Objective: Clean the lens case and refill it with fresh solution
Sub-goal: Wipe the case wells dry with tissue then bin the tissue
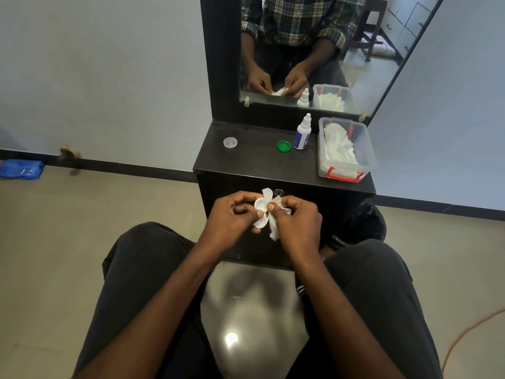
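Lens case (260,212) in left hand (232,217)

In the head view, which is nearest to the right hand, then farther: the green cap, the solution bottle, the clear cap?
From the right hand:
1. Green cap, on the cabinet top, straight ahead.
2. Solution bottle, just behind and right of the green cap.
3. Clear cap, far left on the top.

The single camera sits on my head, facing forward and down. It views my hands (262,214) at close range, above my lap. The dark cabinet (273,160) and mirror (314,50) stand just beyond.
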